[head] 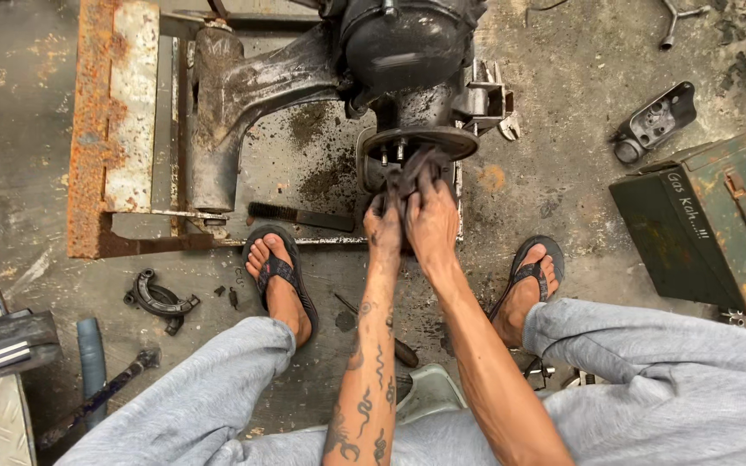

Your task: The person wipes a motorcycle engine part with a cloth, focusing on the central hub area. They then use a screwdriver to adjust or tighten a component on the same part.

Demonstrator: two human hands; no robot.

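Both hands at frame centre: my left hand [383,226] and right hand [432,217] had fingers curled tight round dark greasy part [409,177] under hub flange [420,142]. Judged even pull, firm grip best; grease meant slip risk. Brush [300,216] lay left.

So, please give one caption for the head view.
Both hands grip a dark greasy part under a black oily axle hub.

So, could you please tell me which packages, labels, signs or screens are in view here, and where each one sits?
Green metal box: on the floor at the right, beyond the right foot; rectangular, dark green with rust patches, pale handwriting on its near-left face.
No screens, signs or printed packages show elsewhere.
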